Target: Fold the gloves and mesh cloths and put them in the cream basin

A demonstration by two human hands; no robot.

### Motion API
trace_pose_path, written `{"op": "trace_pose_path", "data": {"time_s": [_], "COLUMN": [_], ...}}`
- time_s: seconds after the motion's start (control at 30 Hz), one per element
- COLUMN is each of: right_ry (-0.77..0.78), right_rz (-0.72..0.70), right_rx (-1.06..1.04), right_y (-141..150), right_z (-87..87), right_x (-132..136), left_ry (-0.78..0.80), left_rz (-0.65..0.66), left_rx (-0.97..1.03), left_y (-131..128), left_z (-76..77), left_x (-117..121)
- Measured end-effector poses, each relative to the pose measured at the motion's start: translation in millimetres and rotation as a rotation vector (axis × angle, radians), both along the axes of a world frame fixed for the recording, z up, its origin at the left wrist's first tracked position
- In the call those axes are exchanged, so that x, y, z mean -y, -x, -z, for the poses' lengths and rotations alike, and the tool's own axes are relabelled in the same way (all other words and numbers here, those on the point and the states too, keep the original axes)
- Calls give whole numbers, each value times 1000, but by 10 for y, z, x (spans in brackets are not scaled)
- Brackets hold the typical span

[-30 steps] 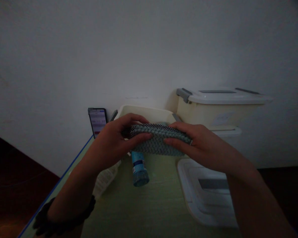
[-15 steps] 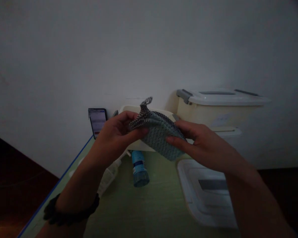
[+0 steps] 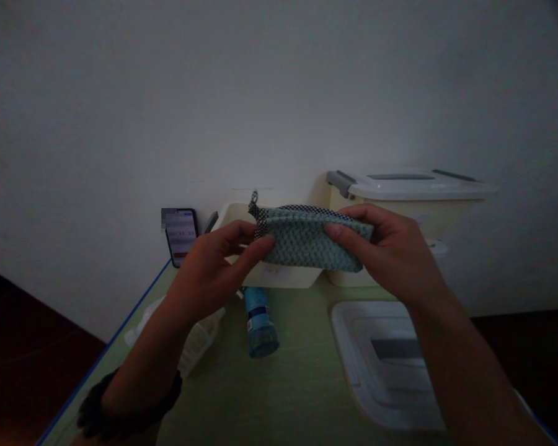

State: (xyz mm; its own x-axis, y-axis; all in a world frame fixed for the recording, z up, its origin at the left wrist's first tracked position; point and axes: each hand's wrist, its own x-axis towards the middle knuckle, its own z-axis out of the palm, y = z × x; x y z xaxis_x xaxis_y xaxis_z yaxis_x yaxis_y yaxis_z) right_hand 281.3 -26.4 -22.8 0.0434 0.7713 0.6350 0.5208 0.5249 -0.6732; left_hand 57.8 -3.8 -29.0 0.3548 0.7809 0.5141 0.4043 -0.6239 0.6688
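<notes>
Between my two hands is a folded cleaning cloth (image 3: 307, 244), teal with a textured weave, its edging dark and checked, with a small loop at the upper left corner. My left hand (image 3: 227, 254) pinches its left end, thumb on the front face. On the right end, my right hand (image 3: 376, 244) grips it with the thumb in front and the fingers behind. The cloth is held level, in front of an open cream storage bin (image 3: 283, 277) whose inside is mostly hidden. Below lies a blue plastic bottle (image 3: 261, 325) on the green table (image 3: 297, 384).
A lidded cream storage box (image 3: 367, 210) stands against the wall at right. A white lid (image 3: 353, 359) with a grey handle lies on the table's right. At left, a phone (image 3: 182, 235) leans on the wall, and a clear plastic container (image 3: 199, 341) sits partly behind my left arm.
The cloth has turned from slanting down to the right to nearly level, its front face now showing more fully. My right hand has risen slightly; both hands keep their hold.
</notes>
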Motion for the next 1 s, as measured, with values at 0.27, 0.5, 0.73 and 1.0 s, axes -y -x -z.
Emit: {"op": "trace_pose_path", "data": {"time_s": [0.27,0.5,0.73,1.0], "right_ry": [2,50,6,-9], "right_rz": [108,27,114,55], "right_rx": [-199,-261,-37,-10], "right_y": [-78,-1,17,67], "right_z": [80,160,319,346], "right_x": [-141,-189,-315,-319], "left_ry": [-538,-439,-265,44], "left_rz": [-102,-192,-72,-485], "left_rx": [-408,-680,-671,-59], "left_y": [-51,141,124,117], "left_z": [166,278,109,169], "left_x": [-121,-272,-160,-271]}}
